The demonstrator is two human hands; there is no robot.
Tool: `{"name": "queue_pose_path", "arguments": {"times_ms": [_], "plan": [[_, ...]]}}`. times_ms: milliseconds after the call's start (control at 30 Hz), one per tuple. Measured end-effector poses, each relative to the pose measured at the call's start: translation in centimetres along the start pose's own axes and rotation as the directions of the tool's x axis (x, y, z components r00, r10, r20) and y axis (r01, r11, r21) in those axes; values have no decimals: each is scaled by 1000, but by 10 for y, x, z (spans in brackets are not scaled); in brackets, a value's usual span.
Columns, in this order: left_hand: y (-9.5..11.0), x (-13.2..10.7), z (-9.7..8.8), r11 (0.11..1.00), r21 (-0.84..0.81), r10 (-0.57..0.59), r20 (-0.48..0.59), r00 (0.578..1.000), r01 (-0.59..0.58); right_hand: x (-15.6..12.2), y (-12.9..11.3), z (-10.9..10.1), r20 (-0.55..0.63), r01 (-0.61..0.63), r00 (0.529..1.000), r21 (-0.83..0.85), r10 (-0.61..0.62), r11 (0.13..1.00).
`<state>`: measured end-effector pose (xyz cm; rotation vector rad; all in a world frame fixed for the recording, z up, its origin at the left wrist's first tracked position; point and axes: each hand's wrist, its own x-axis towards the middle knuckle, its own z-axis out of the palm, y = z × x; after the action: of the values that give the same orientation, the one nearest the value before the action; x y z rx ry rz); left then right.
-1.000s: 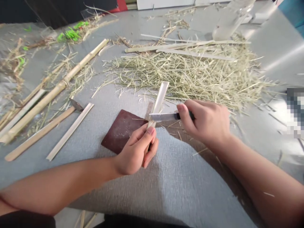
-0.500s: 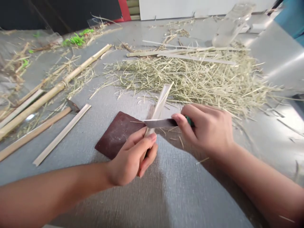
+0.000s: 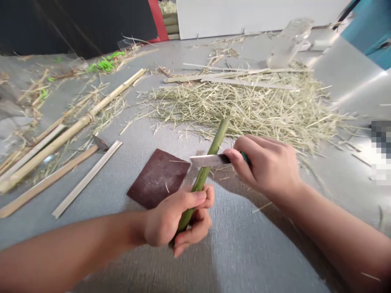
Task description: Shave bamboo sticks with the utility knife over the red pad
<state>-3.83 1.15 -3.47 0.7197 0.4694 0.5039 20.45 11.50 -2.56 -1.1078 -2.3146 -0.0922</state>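
Observation:
My left hand is wrapped round a split bamboo piece, which slants up and away with its rounded green side facing me. In my right hand is a knife; the thumb rests near the base of the blade, and only a bit of its green handle shows. The blade lies across the bamboo just above my left hand, its tip pointing left. Beneath and to the left, a dark red square sheet, perhaps sandpaper, lies flat on the grey table.
A heap of pale shavings spreads behind my hands, with thin strips on top. To the left lie a hammer, a pale split strip and a long bamboo pole. A clear jar stands at the back right.
The bamboo piece has been turned over in my left hand: its pale hollow side faced me before, its green outside does now. The knife stays in nearly the same place.

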Motion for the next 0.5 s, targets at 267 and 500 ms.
{"name": "queue_pose_path", "arguments": {"times_ms": [267, 500], "plan": [[-3, 4, -2, 993, -53, 104, -43, 994, -107, 7, 22, -7, -99, -306, 949, -76, 298, 949], [-5, 7, 4, 970, 17, 240, -256, 937, -244, -3, -10, 5, 78, -50, 996, 39, 46, 998]]}}
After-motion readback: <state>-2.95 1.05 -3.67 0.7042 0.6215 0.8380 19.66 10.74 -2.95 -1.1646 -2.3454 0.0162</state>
